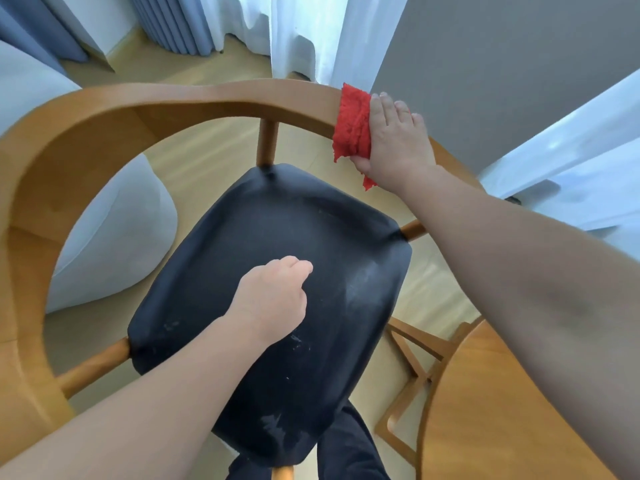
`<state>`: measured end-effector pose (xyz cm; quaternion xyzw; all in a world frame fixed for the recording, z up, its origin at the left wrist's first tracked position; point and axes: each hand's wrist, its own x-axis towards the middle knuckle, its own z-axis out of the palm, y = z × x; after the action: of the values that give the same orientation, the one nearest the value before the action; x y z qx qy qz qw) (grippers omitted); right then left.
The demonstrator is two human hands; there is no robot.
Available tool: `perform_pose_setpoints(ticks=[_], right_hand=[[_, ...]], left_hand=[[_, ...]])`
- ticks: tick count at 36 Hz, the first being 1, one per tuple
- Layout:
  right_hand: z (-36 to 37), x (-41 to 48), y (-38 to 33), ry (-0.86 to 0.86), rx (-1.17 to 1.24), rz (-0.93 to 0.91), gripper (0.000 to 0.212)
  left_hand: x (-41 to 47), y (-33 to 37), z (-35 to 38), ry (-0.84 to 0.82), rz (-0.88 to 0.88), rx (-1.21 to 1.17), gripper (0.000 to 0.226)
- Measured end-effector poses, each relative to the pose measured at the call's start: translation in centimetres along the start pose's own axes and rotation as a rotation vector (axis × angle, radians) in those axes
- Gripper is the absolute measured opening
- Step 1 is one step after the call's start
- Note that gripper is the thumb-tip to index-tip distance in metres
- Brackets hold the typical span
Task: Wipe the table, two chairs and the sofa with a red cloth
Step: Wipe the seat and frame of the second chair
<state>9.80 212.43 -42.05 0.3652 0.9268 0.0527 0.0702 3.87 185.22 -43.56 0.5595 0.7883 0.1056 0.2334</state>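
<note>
Red cloth (353, 124) sits draped over the curved wooden backrest rail (173, 102) of the chair (31, 188), bunched into soft folds with a frayed, ragged lower edge and one strip hanging down below the rail. The right hand (394, 140) presses it flat against the rail, fingers spread over the top and the thumb tucked under, so the hand is clamped on both cloth and wood. The cloth's texture looks nubbly, like terry, and its colour is a bright, even red.

The left hand (273, 299) hovers or rests over the black padded seat (277, 271), its fingers curled into a loose fist with nothing seen in it; whether it touches the seat cannot be told. The seat shows pale scuffs and dusty smears, mostly toward its near edge and right side.

The two hands are well apart, one at the rail and one over the seat. A pale grey sofa (114, 237) stands just beyond the chair on the left. A wooden table (502, 410) edge shows at the lower right, near the chair. White curtains (311, 32) hang behind.
</note>
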Motion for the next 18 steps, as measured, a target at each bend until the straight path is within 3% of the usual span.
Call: perform_pose_setpoints(ticks=[18], right_hand=[[0.6, -4.8, 3.9, -0.033, 0.052, 0.142, 0.094]], left_hand=[[0.7, 3.5, 0.8, -0.09, 0.047, 0.056, 0.037]])
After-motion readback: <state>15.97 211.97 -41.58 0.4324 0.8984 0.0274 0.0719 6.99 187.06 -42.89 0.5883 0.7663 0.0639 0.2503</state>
